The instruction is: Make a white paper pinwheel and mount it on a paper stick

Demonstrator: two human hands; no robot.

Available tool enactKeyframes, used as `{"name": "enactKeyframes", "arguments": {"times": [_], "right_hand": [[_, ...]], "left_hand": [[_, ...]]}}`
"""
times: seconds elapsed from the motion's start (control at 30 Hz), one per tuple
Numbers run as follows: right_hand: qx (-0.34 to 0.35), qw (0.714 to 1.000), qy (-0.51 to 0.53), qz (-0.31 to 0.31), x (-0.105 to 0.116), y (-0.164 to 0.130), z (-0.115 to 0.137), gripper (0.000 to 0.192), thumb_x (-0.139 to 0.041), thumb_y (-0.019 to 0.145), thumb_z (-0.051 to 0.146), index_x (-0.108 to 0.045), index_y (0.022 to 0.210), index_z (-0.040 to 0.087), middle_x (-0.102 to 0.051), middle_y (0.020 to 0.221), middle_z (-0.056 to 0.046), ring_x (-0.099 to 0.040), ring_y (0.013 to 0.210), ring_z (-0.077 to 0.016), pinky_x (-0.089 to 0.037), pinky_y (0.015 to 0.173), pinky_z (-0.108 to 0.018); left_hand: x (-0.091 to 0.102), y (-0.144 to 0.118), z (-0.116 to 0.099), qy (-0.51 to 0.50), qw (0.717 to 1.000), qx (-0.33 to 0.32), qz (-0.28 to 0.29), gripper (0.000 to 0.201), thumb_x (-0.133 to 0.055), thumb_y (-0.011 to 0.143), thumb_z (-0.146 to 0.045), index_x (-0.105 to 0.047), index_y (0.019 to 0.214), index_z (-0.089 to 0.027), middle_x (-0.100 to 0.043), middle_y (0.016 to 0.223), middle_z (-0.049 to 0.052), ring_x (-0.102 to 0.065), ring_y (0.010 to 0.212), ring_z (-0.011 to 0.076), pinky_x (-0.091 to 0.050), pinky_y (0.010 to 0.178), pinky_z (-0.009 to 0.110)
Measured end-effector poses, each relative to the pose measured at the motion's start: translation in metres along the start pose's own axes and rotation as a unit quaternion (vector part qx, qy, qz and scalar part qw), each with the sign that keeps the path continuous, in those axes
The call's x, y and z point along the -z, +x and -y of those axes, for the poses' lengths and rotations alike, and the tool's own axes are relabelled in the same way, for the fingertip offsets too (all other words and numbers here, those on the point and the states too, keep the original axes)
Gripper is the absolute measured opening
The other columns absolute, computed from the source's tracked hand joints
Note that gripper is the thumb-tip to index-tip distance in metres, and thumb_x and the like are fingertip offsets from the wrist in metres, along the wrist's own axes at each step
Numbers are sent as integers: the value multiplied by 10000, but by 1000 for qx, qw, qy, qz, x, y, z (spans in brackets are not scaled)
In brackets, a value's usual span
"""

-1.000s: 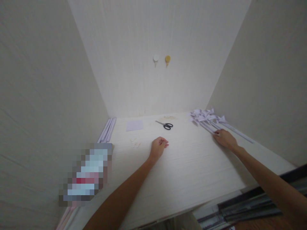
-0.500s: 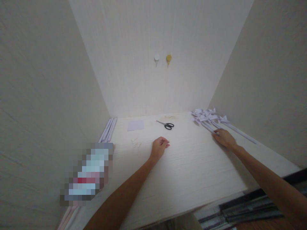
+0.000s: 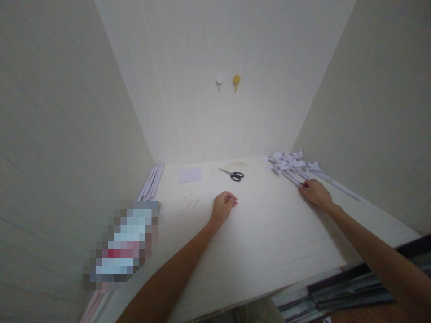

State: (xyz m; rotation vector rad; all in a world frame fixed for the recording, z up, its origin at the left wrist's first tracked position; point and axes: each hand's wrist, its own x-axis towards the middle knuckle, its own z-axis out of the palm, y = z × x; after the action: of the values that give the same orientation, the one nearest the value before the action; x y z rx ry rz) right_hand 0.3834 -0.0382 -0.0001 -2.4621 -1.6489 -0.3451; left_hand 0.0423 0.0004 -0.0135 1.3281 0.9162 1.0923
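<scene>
My right hand (image 3: 315,193) lies at the right side of the white table, its fingers closed round the lower stick ends of several white paper pinwheels (image 3: 284,161). Their folded heads overlap in a heap toward the back wall, and my fingers partly hide the sticks. One more pinwheel (image 3: 336,183) lies separately, close to the right wall. My left hand (image 3: 222,207) is over the middle of the table, loosely curled with fingertips slightly apart, and I see nothing in it. Black-handled scissors (image 3: 236,176) lie just beyond it, near a square of pale paper (image 3: 190,175).
Rolled white paper sticks (image 3: 151,181) lie along the left wall, beside a pixelated box-like thing (image 3: 126,242). Small pale bits (image 3: 191,200) are scattered on the table (image 3: 262,251). A white hook (image 3: 219,80) and a yellow hook (image 3: 236,80) hang on the back wall.
Both hands stay almost where they were. The fingers of my right hand shift very slightly at the pinwheel sticks, and the view itself moves a little.
</scene>
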Motion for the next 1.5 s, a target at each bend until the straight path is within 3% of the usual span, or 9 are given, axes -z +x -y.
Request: {"name": "enactKeyframes", "arguments": {"times": [0.3,0.47,0.63,0.83,1.07,1.33,1.5], "right_hand": [[-5,1000,10,-15,0,-1,0,329,-420,749,357,-594,856,100,-579,922,-150,-555,822,-227,-406,684,-294],[11,996,40,-77,6,-5,11,264,-405,763,321,-574,813,124,-578,879,-132,-544,780,-213,-397,670,-294],[78,992,69,-68,16,-16,40,194,-392,759,264,-536,702,146,-592,729,-91,-525,645,-178,-362,585,-268],[179,980,80,-17,15,-44,98,200,-393,769,276,-485,627,170,-564,636,-44,-478,561,-136,-311,530,-237],[321,944,74,24,22,-81,154,291,-301,842,286,-479,642,170,-545,643,-35,-483,594,-129,-303,559,-234],[387,917,84,34,27,-98,166,293,-293,858,269,-481,660,160,-539,643,-26,-484,599,-119,-304,565,-231],[514,850,103,51,32,-111,170,294,-299,860,250,-503,672,153,-546,645,-26,-477,596,-111,-312,578,-236]], "left_hand": [[0,1,0,0,1000,-1,0,102,-454,633,-68,-537,614,-125,-601,630,12,-578,533,79,-438,505,179],[-1,0,-3,1,1000,4,-2,80,-473,629,-78,-533,609,-128,-598,623,9,-577,519,80,-438,493,178],[-1,-2,-4,0,1000,5,-2,85,-472,636,-80,-529,593,-127,-598,612,10,-571,508,76,-445,495,178],[-1,-1,-3,1,1000,-1,1,93,-469,637,-68,-527,599,-130,-598,611,4,-568,507,72,-449,499,174],[0,-1,-3,10,1000,1,2,103,-457,644,-65,-529,608,-129,-600,616,10,-573,512,82,-449,509,192],[-1,0,-1,13,1000,0,2,100,-454,651,-63,-526,629,-128,-599,646,15,-575,526,84,-456,522,201],[-1,-1,-2,19,1000,-7,4,91,-457,656,-77,-530,631,-124,-594,650,17,-575,534,86,-456,526,200]]}}
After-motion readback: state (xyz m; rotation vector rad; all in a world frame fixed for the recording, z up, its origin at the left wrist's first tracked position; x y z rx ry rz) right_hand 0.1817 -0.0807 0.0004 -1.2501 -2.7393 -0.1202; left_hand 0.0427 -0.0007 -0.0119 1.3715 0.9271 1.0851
